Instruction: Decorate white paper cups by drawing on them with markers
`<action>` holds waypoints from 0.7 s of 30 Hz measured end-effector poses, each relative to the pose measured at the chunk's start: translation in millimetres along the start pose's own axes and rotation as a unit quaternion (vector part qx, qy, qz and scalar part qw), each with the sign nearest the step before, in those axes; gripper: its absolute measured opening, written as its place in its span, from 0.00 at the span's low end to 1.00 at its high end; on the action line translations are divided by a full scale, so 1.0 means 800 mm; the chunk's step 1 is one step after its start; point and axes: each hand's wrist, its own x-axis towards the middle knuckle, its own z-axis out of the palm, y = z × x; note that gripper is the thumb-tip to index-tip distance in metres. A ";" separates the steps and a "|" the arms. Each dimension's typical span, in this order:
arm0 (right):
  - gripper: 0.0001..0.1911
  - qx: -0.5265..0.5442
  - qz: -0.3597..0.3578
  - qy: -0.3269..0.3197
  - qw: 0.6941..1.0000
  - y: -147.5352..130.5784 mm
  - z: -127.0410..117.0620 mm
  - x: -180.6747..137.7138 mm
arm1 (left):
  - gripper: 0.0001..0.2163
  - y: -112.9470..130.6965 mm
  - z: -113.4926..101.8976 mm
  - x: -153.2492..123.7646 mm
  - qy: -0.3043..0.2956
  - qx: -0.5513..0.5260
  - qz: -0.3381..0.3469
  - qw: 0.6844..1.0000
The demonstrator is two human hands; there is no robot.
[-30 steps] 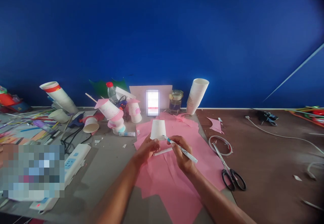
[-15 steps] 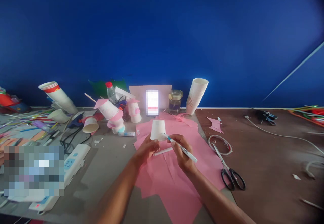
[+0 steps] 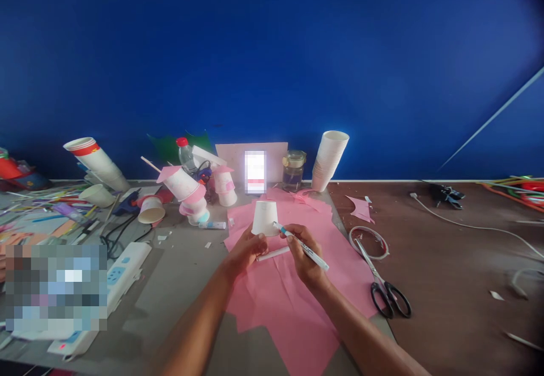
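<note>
My left hand [image 3: 247, 251] grips a white paper cup [image 3: 264, 217] by its lower left edge, the cup upside down with its wide rim toward me. A white marker pen [image 3: 312, 254] with a blue band is pinched in my right hand [image 3: 306, 251]. Its tip meets or nearly meets the cup's lower right side; I cannot tell which. Under both hands lies pink paper [image 3: 293, 302]. A thin white stick-like piece [image 3: 272, 254] rests on that paper between my hands.
Black-handled scissors [image 3: 385, 291] and a tape roll [image 3: 369, 243] lie to the right. Tall cup stacks [image 3: 330, 160] lean at the back. Pink-and-white cup figures [image 3: 182, 186] stand left of a lit phone [image 3: 255, 172]. A power strip [image 3: 113, 285] sits at the left.
The marker's tip has shifted very slightly up and left against the cup. The cup and my left hand stay practically in place.
</note>
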 end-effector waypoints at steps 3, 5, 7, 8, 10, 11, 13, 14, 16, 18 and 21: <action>0.06 -0.003 0.002 0.002 1.000 0.001 0.001 0.000 | 0.23 0.002 0.001 0.000 -0.002 0.000 0.002 1.000; 0.06 -0.005 0.005 0.003 1.000 0.001 0.001 0.000 | 0.22 0.003 0.001 -0.001 -0.004 -0.002 0.003 1.000; 0.06 -0.006 0.006 0.003 1.000 0.000 0.001 0.000 | 0.20 0.003 0.000 -0.001 -0.006 -0.002 0.003 1.000; 0.06 -0.006 0.006 0.004 1.000 0.000 0.001 0.001 | 0.20 0.003 0.000 -0.001 -0.006 -0.002 0.004 1.000; 0.06 -0.007 0.007 0.003 1.000 -0.001 0.000 0.001 | 0.19 0.002 -0.001 -0.001 -0.007 -0.003 0.008 1.000; 0.06 -0.007 0.008 0.002 1.000 -0.001 0.000 0.001 | 0.19 0.002 -0.001 -0.001 -0.007 -0.004 0.009 1.000; 0.06 -0.007 0.010 0.000 1.000 -0.001 0.000 0.000 | 0.19 0.001 -0.001 -0.001 -0.007 -0.005 0.009 1.000; 0.06 -0.007 0.011 -0.001 1.000 -0.001 0.000 0.000 | 0.19 0.002 -0.001 -0.001 -0.006 -0.006 0.007 1.000; 0.05 -0.008 0.014 -0.002 1.000 -0.001 0.000 -0.001 | 0.20 0.002 -0.001 -0.001 -0.002 -0.006 0.005 1.000; 0.05 -0.008 0.014 -0.003 1.000 -0.001 0.000 -0.001 | 0.20 0.002 -0.001 -0.002 -0.001 -0.009 0.004 1.000; 0.05 -0.002 0.011 -0.004 1.000 -0.001 0.000 -0.002 | 0.21 0.002 -0.001 -0.002 0.000 -0.014 0.002 1.000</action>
